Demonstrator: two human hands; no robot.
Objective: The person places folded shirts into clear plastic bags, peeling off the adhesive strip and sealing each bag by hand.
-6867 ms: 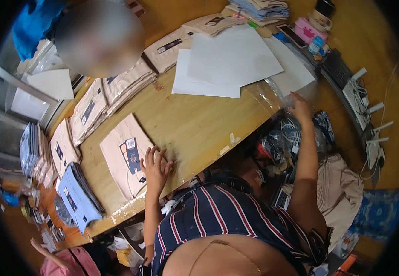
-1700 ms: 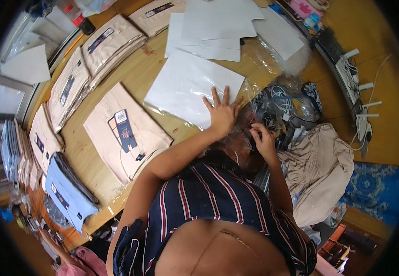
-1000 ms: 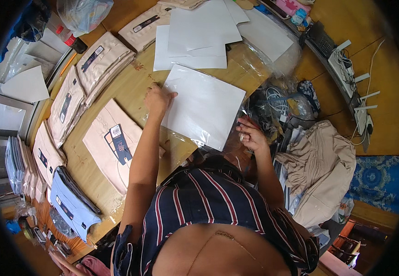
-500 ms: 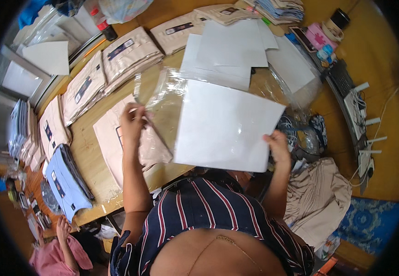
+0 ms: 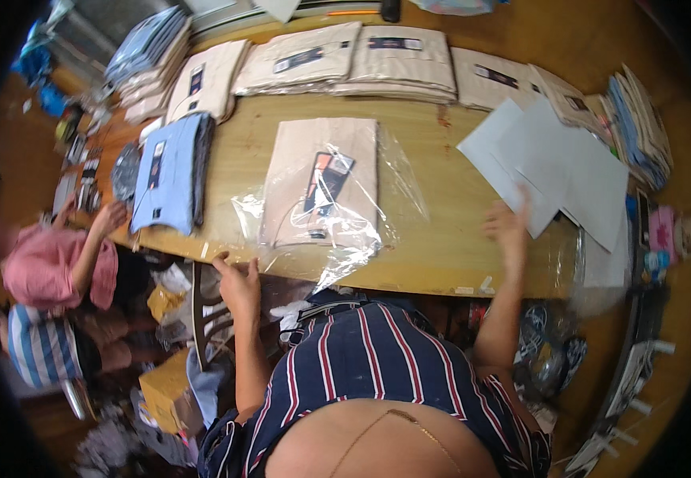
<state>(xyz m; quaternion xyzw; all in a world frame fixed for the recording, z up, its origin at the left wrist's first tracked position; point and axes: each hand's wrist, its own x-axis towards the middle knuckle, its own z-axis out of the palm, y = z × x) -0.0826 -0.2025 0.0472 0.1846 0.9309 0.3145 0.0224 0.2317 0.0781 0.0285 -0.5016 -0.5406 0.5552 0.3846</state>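
A folded beige garment (image 5: 291,159) lies on the table in front of me, with a dark and orange tag (image 5: 328,187) on it. Clear plastic (image 5: 400,179) covers it and spreads past its sides; whether the garment is fully inside a bag I cannot tell. Beside the table's front edge, just below the plastic, my left hand (image 5: 239,283) has its fingers apart and holds nothing visible. My right hand (image 5: 510,227), a little blurred, is over the table's right part with fingers stretched, nearest to several loose white sheets (image 5: 573,159).
Folded beige garments (image 5: 397,68) in plastic line the far edge. A blue folded stack (image 5: 172,171) sits at the left; more stacks (image 5: 150,60) stand behind it. A person in pink (image 5: 51,267) is at the left. The wooden table (image 5: 433,231) ends near my waist.
The large white sheet has left my right hand. My view has turned, so the beige garment now appears in the middle, under clear plastic. My left hand has come off it to the front edge.
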